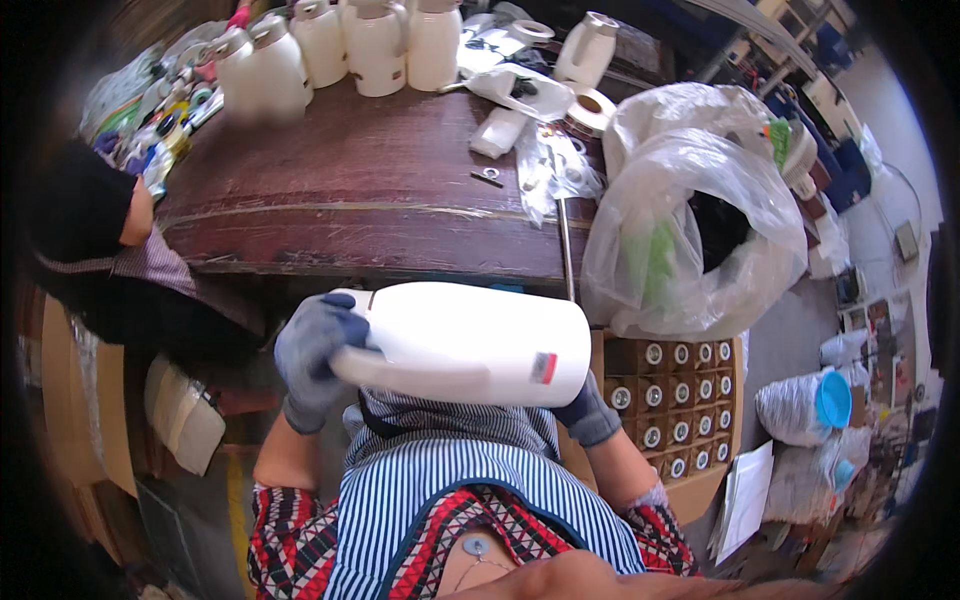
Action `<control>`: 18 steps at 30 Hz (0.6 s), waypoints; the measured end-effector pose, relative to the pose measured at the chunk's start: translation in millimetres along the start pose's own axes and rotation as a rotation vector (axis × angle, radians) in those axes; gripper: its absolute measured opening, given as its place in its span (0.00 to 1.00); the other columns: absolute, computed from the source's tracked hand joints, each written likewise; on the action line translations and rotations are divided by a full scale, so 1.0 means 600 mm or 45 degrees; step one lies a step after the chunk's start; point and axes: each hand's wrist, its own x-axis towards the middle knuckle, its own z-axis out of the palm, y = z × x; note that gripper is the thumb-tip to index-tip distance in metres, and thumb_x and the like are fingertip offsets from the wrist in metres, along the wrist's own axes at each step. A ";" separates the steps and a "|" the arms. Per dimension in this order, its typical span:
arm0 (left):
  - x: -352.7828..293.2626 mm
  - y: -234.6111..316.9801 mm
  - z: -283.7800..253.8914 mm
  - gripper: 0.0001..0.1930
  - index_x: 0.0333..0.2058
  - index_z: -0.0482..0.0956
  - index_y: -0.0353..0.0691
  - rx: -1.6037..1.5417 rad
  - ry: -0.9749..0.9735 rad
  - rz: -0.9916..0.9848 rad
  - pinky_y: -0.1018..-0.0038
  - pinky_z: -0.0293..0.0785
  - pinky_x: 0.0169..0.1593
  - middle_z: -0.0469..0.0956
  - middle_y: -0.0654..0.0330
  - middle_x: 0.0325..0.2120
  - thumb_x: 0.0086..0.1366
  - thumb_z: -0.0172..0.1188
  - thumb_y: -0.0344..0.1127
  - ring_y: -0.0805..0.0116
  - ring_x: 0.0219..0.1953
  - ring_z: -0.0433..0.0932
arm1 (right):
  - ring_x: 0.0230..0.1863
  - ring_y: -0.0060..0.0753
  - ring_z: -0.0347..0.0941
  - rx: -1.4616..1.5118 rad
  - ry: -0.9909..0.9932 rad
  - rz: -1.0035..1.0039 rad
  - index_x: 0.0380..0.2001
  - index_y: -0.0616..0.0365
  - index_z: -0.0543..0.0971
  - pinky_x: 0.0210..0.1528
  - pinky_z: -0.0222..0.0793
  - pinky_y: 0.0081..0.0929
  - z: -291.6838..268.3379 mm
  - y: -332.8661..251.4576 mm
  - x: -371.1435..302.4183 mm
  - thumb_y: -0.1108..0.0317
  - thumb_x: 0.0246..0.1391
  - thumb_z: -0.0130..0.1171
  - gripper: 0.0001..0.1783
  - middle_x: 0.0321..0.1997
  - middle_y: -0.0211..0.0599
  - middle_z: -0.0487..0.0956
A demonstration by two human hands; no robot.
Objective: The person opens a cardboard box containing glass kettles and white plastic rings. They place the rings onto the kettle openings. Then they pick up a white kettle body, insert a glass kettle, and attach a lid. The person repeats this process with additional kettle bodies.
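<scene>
A white thermos jug lies sideways in front of my body, its handle toward me and a small red and grey label near its base. My left hand, in a grey-blue glove, is closed around the jug's top end by the handle. At the base end, my right hand, gloved alike, supports the jug from below; its fingers are mostly hidden behind it. Beyond the jug is the near edge of a dark red-brown table.
Several white jugs stand at the table's back. A clear plastic bag bulges at the right, above a divided carton of silvery-topped pieces. Another person is at the left. Rolls of tape and small parts lie at the back right.
</scene>
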 end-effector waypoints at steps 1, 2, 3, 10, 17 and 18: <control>-0.027 -0.016 -0.007 0.13 0.32 0.83 0.37 -0.171 0.022 -0.418 0.63 0.80 0.46 0.82 0.59 0.30 0.48 0.74 0.35 0.61 0.35 0.82 | 0.76 0.48 0.54 0.551 0.218 0.176 0.74 0.56 0.55 0.76 0.50 0.42 0.001 -0.038 0.011 0.43 0.68 0.48 0.41 0.77 0.49 0.57; -0.055 -0.038 0.001 0.14 0.34 0.83 0.35 -0.373 0.046 -0.828 0.67 0.80 0.46 0.82 0.58 0.31 0.50 0.75 0.34 0.63 0.36 0.82 | 0.77 0.49 0.53 1.082 0.447 0.373 0.76 0.54 0.53 0.76 0.49 0.45 0.000 -0.070 0.017 0.35 0.68 0.42 0.45 0.78 0.49 0.55; -0.075 -0.058 0.011 0.14 0.38 0.81 0.32 -0.460 0.072 -1.022 0.73 0.78 0.47 0.83 0.58 0.33 0.53 0.73 0.30 0.68 0.37 0.81 | 0.77 0.49 0.53 0.791 0.344 0.074 0.76 0.55 0.52 0.76 0.50 0.43 -0.016 -0.097 0.029 0.39 0.67 0.49 0.45 0.78 0.51 0.53; -0.063 -0.033 0.089 0.15 0.41 0.81 0.33 -0.288 0.151 -0.937 0.72 0.77 0.46 0.83 0.58 0.35 0.55 0.72 0.29 0.70 0.38 0.81 | 0.77 0.44 0.51 1.244 0.131 0.420 0.76 0.61 0.47 0.76 0.50 0.41 -0.045 -0.071 0.120 0.33 0.69 0.38 0.49 0.78 0.53 0.53; -0.269 -0.202 0.065 0.08 0.40 0.80 0.36 -0.710 0.379 -1.443 0.75 0.77 0.45 0.81 0.63 0.34 0.63 0.65 0.23 0.74 0.38 0.78 | 0.70 0.55 0.62 -0.196 -0.231 0.233 0.69 0.54 0.65 0.67 0.62 0.43 0.016 0.070 0.367 0.42 0.61 0.57 0.40 0.70 0.46 0.69; -0.261 -0.213 0.065 0.07 0.40 0.80 0.36 -0.746 0.399 -1.498 0.76 0.77 0.44 0.81 0.63 0.33 0.64 0.65 0.24 0.74 0.37 0.78 | 0.69 0.56 0.64 -0.548 -0.052 0.161 0.67 0.53 0.68 0.65 0.64 0.46 0.026 0.093 0.418 0.44 0.57 0.61 0.40 0.67 0.46 0.71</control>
